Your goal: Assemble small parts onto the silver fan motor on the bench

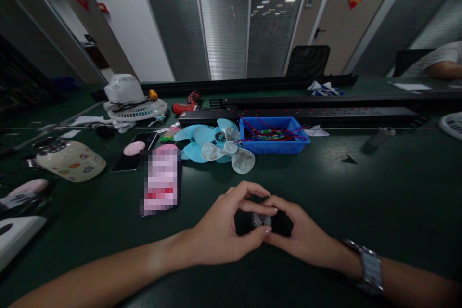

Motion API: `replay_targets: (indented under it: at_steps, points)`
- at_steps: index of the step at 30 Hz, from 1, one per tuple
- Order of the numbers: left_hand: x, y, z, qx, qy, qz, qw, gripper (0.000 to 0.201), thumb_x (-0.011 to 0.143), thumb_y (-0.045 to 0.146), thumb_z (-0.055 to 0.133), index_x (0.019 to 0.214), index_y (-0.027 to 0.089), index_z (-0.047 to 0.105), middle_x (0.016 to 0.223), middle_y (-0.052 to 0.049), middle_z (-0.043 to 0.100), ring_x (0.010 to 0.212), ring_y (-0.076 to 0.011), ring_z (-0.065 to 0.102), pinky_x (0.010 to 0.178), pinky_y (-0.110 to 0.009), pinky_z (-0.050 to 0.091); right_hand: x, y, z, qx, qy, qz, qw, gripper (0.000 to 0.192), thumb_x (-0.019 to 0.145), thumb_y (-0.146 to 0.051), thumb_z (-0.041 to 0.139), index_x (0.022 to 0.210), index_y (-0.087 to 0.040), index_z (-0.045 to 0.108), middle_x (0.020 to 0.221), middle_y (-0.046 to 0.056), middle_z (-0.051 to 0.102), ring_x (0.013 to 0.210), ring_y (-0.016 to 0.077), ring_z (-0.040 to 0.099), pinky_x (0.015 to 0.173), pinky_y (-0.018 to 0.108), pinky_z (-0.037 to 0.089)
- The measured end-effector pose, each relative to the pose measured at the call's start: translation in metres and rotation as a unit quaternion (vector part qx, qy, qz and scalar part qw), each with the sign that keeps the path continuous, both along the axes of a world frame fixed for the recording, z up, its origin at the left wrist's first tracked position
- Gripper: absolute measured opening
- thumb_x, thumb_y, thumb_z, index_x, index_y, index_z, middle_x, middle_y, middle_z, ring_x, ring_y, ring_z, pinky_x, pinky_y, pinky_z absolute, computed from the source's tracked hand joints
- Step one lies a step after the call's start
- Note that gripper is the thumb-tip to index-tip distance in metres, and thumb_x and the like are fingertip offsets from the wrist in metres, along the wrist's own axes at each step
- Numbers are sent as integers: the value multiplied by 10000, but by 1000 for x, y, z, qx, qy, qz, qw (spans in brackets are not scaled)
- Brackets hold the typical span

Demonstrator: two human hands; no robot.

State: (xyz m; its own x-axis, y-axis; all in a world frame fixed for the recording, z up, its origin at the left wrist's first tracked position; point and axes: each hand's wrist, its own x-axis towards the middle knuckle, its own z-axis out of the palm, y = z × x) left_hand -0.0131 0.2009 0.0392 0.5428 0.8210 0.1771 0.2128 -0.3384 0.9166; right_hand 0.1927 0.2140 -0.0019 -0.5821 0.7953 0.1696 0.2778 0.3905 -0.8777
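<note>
A small motor [261, 220], silver and round with a hub at the centre of its end face, is held between my two hands over the green table. My left hand [227, 228] curves around it from the left, thumb below and fingers above. From the other side my right hand [306, 233] closes in, its fingertips meeting those of the left at the motor's upper and lower edges. Fingers partly hide the motor. Just beyond the hands lie light blue fan blades [195, 150] and a smaller translucent fan blade [243, 161].
A blue bin [277, 147] holds red wires and green boards. To the left are a cream kettle [72, 160], a phone [124, 161] and a white fan [126, 94]. A red power drill [187, 105] lies behind. At right stands a metal cylinder [380, 138]; another person's arm [445, 70] rests farther back.
</note>
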Motion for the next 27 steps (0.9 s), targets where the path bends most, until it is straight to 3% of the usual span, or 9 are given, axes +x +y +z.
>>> replay_targets:
  at_steps: [6, 8, 13, 20, 27]
  points:
    - [1, 3, 1, -97, -60, -55, 992, 412, 908, 107, 602, 1276, 188, 436, 1246, -102, 664, 1198, -198, 634, 1004, -335, 489, 0, 1, -2, -24, -1, 12, 1000, 335, 829, -285, 762, 1126, -226, 621, 1137, 37, 668, 1062, 231, 620, 940, 386, 475]
    - [1, 3, 0, -98, -57, -54, 992, 378, 938, 126, 572, 1284, 197, 438, 1234, -91, 682, 1210, -192, 625, 1007, -342, 486, 0, 1, -3, -25, -3, 9, 1000, 382, 817, -286, 775, 1160, -228, 616, 1170, 42, 659, 1091, 237, 611, 958, 396, 471]
    - [1, 3, -2, -33, -3, 6, 999, 335, 920, 139, 614, 1227, 200, 498, 1184, -60, 721, 1147, -200, 663, 1045, -374, 431, 1, 0, -3, -24, -1, -7, 1000, 357, 777, -303, 816, 1083, -231, 648, 1077, 14, 697, 1015, 224, 644, 900, 371, 482]
    - [5, 3, -6, -9, 12, 119, 993, 342, 740, 240, 828, 987, 198, 595, 813, 2, 775, 878, -233, 739, 888, -376, 485, 1, 3, -4, -41, -16, -8, 999, 378, 739, -353, 845, 1073, -276, 686, 1018, -14, 721, 950, 214, 654, 810, 332, 487]
    - [2, 5, -9, 3, 4, 135, 991, 329, 670, 287, 875, 861, 178, 630, 751, 3, 713, 793, -219, 723, 738, -314, 500, 1, 2, -1, -41, -27, -2, 999, 375, 752, -335, 840, 1088, -289, 679, 1064, -23, 713, 987, 206, 641, 856, 331, 474]
